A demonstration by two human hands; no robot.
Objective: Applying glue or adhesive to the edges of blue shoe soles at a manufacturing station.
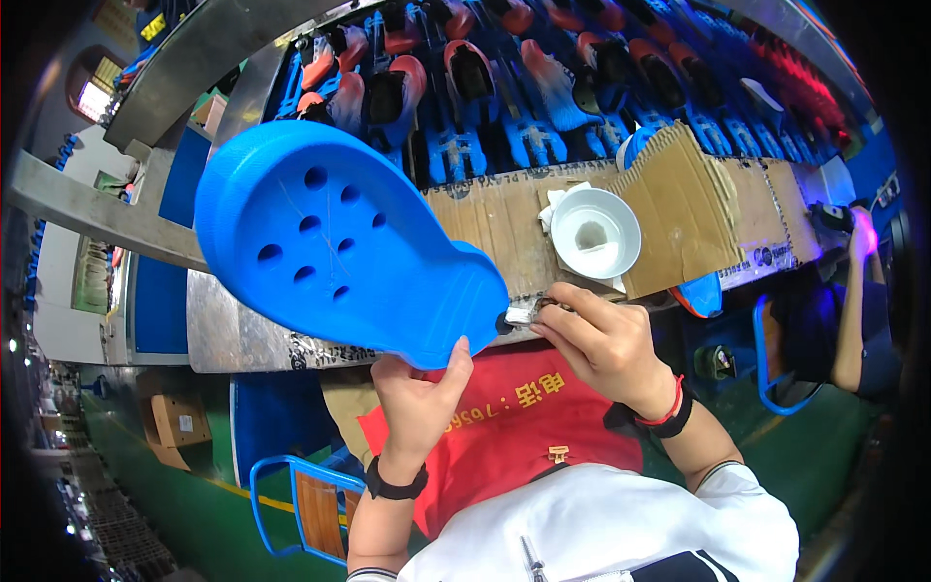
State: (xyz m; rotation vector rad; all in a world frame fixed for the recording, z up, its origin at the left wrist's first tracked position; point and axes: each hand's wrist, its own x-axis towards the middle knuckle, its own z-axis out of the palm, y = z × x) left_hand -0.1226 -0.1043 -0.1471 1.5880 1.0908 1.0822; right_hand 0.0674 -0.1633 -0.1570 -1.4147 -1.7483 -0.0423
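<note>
A large bright blue foam clog (330,262) with several round holes fills the left middle, tilted toward me above the bench edge. My left hand (419,393) grips its narrow end from below, thumb pressed on the surface. Close to that same end, my right hand (606,344) pinches a small brush-like tool (521,315) with a pale band and a dark tip. The tip is at the clog's right edge; I cannot tell whether it touches. Just beyond my right hand stands a white bowl (626,228) with whitish liquid in the bottom.
The bowl stands on paper beside a corrugated cardboard sheet (684,213) on the cardboard-covered bench (485,213). Behind, a conveyor carries several red, white and blue shoes (472,73) on blue stands. At far right is another person's arm (853,310). A blue-framed chair (315,504) stands lower left.
</note>
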